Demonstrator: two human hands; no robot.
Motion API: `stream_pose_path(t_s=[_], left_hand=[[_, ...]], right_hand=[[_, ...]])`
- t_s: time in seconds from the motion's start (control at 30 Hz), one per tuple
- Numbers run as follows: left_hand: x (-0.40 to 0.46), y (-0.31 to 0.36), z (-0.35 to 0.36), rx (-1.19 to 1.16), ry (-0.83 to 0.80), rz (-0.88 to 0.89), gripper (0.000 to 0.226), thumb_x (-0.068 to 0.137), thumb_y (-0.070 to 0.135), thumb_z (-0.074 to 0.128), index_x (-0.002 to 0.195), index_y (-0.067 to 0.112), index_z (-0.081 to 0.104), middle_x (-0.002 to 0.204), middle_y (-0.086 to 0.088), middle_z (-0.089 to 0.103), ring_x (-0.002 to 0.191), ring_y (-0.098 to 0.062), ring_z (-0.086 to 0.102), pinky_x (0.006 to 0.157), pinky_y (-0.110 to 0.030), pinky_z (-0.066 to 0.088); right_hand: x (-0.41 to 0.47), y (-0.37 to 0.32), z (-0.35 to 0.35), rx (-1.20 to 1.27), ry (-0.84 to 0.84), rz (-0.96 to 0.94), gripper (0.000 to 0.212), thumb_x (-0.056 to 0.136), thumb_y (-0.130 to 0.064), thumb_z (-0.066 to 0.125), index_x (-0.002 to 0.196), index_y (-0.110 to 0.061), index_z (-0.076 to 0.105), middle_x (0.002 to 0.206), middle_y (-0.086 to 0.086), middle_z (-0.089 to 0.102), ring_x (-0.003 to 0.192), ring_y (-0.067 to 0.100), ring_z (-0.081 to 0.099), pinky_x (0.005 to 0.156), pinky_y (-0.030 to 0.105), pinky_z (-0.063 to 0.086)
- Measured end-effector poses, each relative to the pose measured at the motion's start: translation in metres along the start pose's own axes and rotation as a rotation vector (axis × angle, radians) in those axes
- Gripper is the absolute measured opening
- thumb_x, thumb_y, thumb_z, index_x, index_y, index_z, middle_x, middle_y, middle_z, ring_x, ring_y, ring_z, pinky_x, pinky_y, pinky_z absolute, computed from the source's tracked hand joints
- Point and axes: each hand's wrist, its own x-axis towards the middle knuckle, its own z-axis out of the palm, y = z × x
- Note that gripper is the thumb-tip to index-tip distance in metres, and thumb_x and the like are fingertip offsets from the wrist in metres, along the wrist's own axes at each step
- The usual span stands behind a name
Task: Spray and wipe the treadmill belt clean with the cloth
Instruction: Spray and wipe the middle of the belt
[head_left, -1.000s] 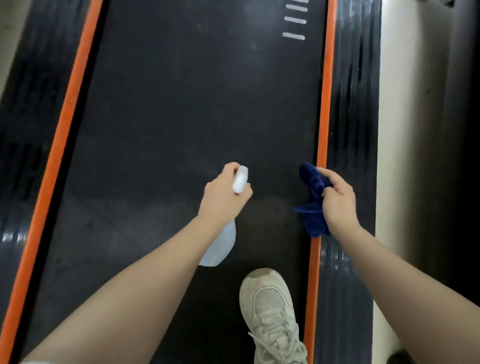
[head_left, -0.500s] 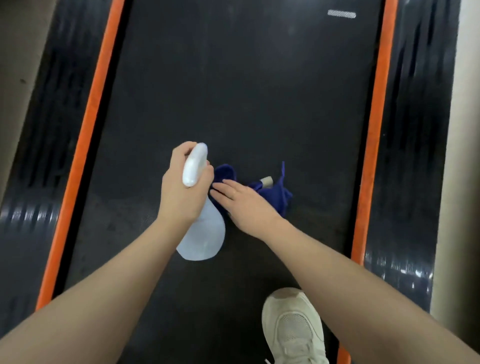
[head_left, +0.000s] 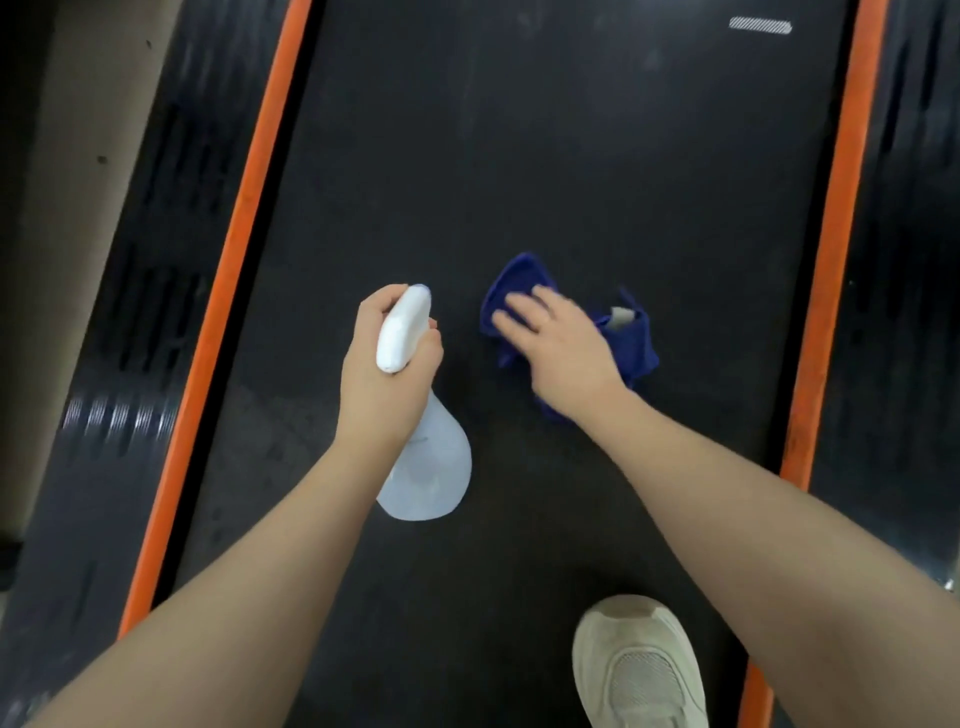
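The black treadmill belt (head_left: 545, 156) runs away from me between two orange side strips. My left hand (head_left: 382, 384) grips the neck of a pale translucent spray bottle (head_left: 428, 467), its white spray head (head_left: 402, 327) pointing forward above the belt. To its right, a crumpled blue cloth (head_left: 631, 345) lies on the belt. My right hand (head_left: 561, 348) presses down on the cloth with straight, spread fingers. A small pale tag shows on the cloth's right side.
A white sneaker (head_left: 639, 670) stands on the belt at the lower right. Orange strips (head_left: 228, 291) (head_left: 831, 260) border the belt, with ribbed black side rails (head_left: 119, 364) outside them. Beige floor (head_left: 57, 208) lies at far left.
My right hand carried the cloth from the right orange strip onto the belt and pressed it flat, then slid it rightward away from the bottle. The left hand kept hold of the bottle.
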Motion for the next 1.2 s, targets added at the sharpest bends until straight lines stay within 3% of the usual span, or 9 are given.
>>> stream_pose_path(t_s=[0.1,0.2,0.3,0.43,0.6,0.7,0.87,1.03,1.2], left_hand=[[-0.005,0.002,0.003,0.029,-0.054,0.009,0.032,0.092,0.019,0.057,0.123,0.027,0.05,0.102,0.019,0.058,0.093,0.006,0.056,0.076,-0.012,0.046],[-0.014,0.007,0.011,0.068,-0.08,-0.025,0.036,0.091,0.019,0.056,0.125,0.026,0.048,0.096,0.021,0.056,0.084,0.014,0.053,0.065,0.0,0.039],[-0.021,0.013,0.025,0.134,-0.158,0.012,0.037,0.091,0.018,0.057,0.126,0.027,0.048,0.095,0.021,0.056,0.086,0.008,0.055,0.066,-0.005,0.042],[-0.028,0.019,0.043,0.201,-0.262,0.078,0.035,0.092,0.019,0.056,0.125,0.028,0.048,0.09,0.024,0.055,0.082,0.01,0.055,0.07,-0.016,0.046],[-0.037,0.034,0.064,0.216,-0.352,0.104,0.038,0.091,0.018,0.057,0.128,0.024,0.048,0.096,0.016,0.059,0.087,-0.005,0.059,0.074,-0.022,0.049],[-0.041,0.037,0.082,0.212,-0.381,0.122,0.039,0.091,0.019,0.057,0.129,0.025,0.047,0.097,0.02,0.057,0.09,-0.002,0.058,0.074,-0.018,0.047],[-0.045,0.038,0.102,0.299,-0.503,0.157,0.038,0.09,0.021,0.057,0.126,0.029,0.049,0.097,0.009,0.064,0.089,-0.017,0.061,0.081,-0.042,0.052],[-0.043,0.043,0.095,0.251,-0.471,0.141,0.035,0.091,0.018,0.058,0.124,0.026,0.05,0.098,0.01,0.063,0.091,-0.01,0.061,0.075,-0.023,0.048],[-0.04,0.037,0.094,0.213,-0.406,0.145,0.037,0.091,0.017,0.059,0.126,0.024,0.05,0.102,0.011,0.062,0.094,-0.006,0.059,0.074,-0.017,0.046]], right_hand=[[-0.012,-0.004,-0.003,0.024,0.012,0.181,0.059,0.069,0.002,0.06,0.128,-0.005,0.056,0.134,0.02,0.051,0.123,0.043,0.047,0.103,0.048,0.039],[-0.096,-0.01,0.009,0.033,-0.07,-0.076,0.056,0.072,-0.006,0.036,0.122,-0.004,0.061,0.127,0.02,0.057,0.116,0.043,0.054,0.096,0.051,0.045],[-0.123,0.03,0.004,-0.062,-0.076,-0.103,0.061,0.068,-0.009,0.03,0.119,-0.005,0.063,0.125,0.021,0.058,0.113,0.044,0.055,0.096,0.053,0.042],[-0.105,0.087,-0.028,-0.133,0.013,0.478,0.063,0.073,0.009,0.05,0.135,0.0,0.045,0.14,0.027,0.04,0.128,0.049,0.035,0.108,0.048,0.029],[-0.167,0.023,0.003,-0.022,-0.06,0.415,0.085,0.039,0.009,0.078,0.122,0.006,0.057,0.122,0.029,0.056,0.109,0.05,0.054,0.088,0.056,0.045],[-0.154,0.041,0.002,-0.008,0.017,0.376,0.077,0.05,0.014,0.075,0.124,0.007,0.055,0.122,0.027,0.057,0.113,0.05,0.052,0.087,0.054,0.048],[-0.134,0.063,-0.005,0.101,0.003,0.536,0.069,0.084,0.008,0.048,0.147,-0.004,0.023,0.153,0.009,0.027,0.142,0.031,0.018,0.11,0.039,0.031],[-0.182,0.033,0.008,0.101,-0.044,0.365,0.072,0.061,0.006,0.07,0.13,-0.001,0.052,0.132,0.018,0.053,0.118,0.041,0.052,0.09,0.048,0.05],[-0.113,0.08,-0.01,0.027,0.164,0.528,0.055,0.075,0.008,0.049,0.128,-0.006,0.056,0.13,0.02,0.054,0.117,0.046,0.05,0.087,0.05,0.049]])
